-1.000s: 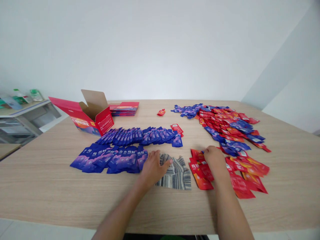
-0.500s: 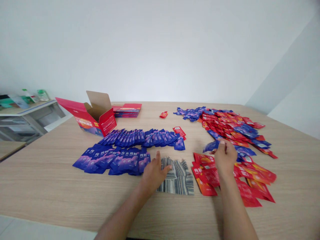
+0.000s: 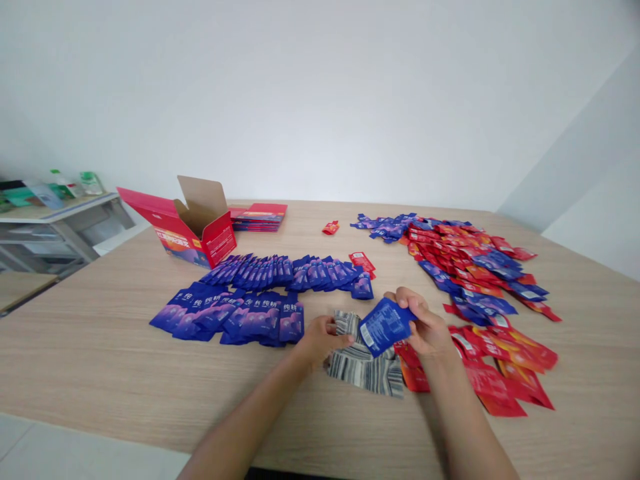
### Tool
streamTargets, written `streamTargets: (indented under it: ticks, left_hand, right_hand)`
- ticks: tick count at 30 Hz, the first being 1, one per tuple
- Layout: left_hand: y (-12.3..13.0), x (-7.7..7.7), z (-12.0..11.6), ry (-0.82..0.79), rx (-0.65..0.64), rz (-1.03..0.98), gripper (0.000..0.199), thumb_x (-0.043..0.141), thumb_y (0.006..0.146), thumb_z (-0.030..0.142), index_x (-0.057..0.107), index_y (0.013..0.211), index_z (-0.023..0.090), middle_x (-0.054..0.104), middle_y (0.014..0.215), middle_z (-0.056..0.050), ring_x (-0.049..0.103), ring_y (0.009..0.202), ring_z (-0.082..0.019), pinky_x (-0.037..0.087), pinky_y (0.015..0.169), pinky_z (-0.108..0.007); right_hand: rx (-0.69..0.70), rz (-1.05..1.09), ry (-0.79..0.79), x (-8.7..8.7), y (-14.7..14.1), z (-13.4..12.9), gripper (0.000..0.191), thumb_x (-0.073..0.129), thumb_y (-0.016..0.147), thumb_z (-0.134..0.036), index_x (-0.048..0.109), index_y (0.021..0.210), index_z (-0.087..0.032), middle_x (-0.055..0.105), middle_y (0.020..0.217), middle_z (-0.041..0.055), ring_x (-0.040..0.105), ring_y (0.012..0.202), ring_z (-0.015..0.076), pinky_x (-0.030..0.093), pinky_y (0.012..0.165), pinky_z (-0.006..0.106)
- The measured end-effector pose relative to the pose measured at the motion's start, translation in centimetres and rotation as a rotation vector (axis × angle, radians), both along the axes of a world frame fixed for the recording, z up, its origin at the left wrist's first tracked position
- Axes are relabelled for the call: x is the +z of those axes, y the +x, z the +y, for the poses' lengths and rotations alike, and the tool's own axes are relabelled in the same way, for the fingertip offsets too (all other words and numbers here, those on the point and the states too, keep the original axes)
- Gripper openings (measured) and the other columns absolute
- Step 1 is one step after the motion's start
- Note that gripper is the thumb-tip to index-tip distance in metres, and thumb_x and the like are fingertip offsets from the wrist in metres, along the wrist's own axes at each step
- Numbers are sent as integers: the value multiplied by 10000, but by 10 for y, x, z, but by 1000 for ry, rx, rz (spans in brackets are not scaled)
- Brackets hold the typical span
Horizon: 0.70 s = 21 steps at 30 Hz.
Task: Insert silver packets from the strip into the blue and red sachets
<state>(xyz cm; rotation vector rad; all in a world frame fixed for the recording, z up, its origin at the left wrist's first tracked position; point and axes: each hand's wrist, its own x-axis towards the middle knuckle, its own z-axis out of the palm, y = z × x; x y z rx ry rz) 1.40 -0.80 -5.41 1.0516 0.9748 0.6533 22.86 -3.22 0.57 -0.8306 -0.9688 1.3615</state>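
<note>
My right hand [image 3: 425,325] grips a blue packet [image 3: 386,327] by its edge, its printed back with a barcode facing up, above a striped grey cloth [image 3: 367,373]. My left hand [image 3: 323,341] pinches the left edge of that cloth, whose side is slightly lifted. Left of it, overlapping blue packets [image 3: 260,319] lie in a front row, with a second row of blue packets [image 3: 270,272] behind. Red packets [image 3: 500,373] lie right of the cloth, partly hidden by my right hand and forearm.
An open red box [image 3: 195,230] stands at the back left beside flat red cartons [image 3: 260,217]. A mixed heap of red and blue packets [image 3: 465,260] spreads over the right. One small red packet [image 3: 331,227] lies at the back. A side table [image 3: 65,208] holds bottles.
My right hand has brought the blue packet from the heap's front edge leftward over the cloth. My left hand has closed on the cloth, which has shifted slightly right.
</note>
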Motion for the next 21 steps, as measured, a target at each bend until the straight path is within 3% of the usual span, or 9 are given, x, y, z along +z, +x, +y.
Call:
streamTargets:
  ticks: [2,5,9,12,14,17,21]
  left_hand:
    - [5,1,-3,-128,-24,-104,536,884,529,417,713,929,102,743,842,-114,709,801,-249,542,801,-372]
    - [12,3,-7,-258,14,-213,387,862,545,354,710,801,107,731,726,-108,705,700,-236,548,717,-358]
    - [16,10,-12,-271,177,-349,351,821,600,293,698,900,157,735,752,-44,688,678,-181,532,680,-297]
    - [14,21,-15,-191,232,-484,413,856,604,293,679,960,184,729,796,-11,690,717,-171,533,698,-284]
    - [12,28,-17,-138,227,-570,444,886,609,340,662,962,188,723,809,-11,705,776,-193,541,733,-297]
    - [12,34,-20,-152,230,-646,471,885,644,425,643,980,201,728,859,-18,710,871,-214,546,807,-323]
    - [14,30,-23,-255,205,-713,480,874,660,413,672,1019,165,741,983,-77,697,988,-255,535,910,-368]
  right_hand:
    - [9,-101,-17,1,-8,-1,601,796,603,-700,451,687,-215,488,597,-46,381,363,54,357,362,190]
    - [-31,-218,-16,-1,-11,-1,653,641,625,-844,417,693,-235,459,602,-35,361,390,84,346,396,233]
    - [-158,-301,3,-6,3,-4,724,240,729,-966,361,675,-254,305,508,-63,260,378,102,377,458,279]
    - [-260,-263,18,-7,12,-5,749,135,745,-968,349,660,-256,221,471,-84,191,363,92,404,479,289]
    - [-254,-197,29,-7,11,-4,745,237,743,-971,414,679,-250,347,499,-54,308,377,106,437,481,294]
    - [-102,-127,24,-8,-3,0,659,584,694,-875,557,787,-223,596,727,28,574,536,158,529,546,322]
    - [113,-151,-4,-19,-37,7,545,831,673,-582,663,1025,-202,671,869,48,702,754,208,602,746,374]
